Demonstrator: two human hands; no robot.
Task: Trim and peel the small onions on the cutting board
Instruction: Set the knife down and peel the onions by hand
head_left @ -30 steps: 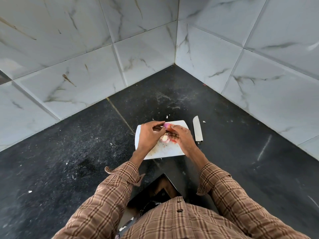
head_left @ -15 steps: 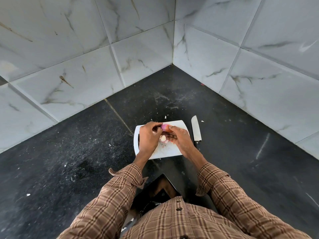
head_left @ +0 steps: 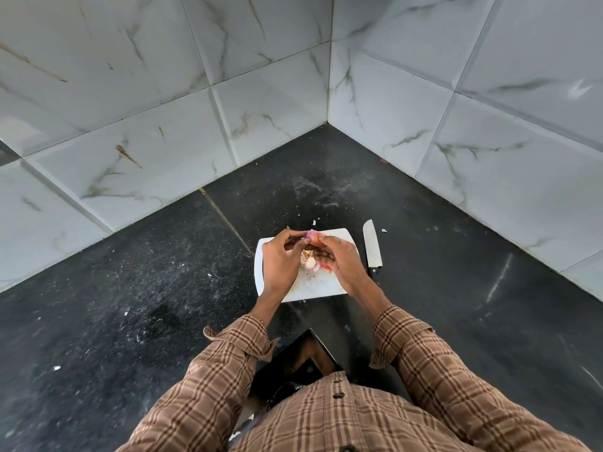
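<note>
A small pink onion [head_left: 310,236] is pinched between the fingertips of both hands, held a little above the white cutting board [head_left: 318,285]. My left hand [head_left: 280,260] grips it from the left, my right hand [head_left: 337,260] from the right. Under the hands, a small pile of pale onion pieces and skins [head_left: 309,262] lies on the board, partly hidden by my fingers.
A knife [head_left: 372,244] lies on the black counter just right of the board, blade pointing away from me. Marble-tiled walls meet in a corner behind. Small scraps [head_left: 315,221] dot the counter. The counter's inner corner edge [head_left: 321,340] is close to my body.
Both hands have stayed together on the onion above the board, with only small finger shifts. The view has drifted slightly.
</note>
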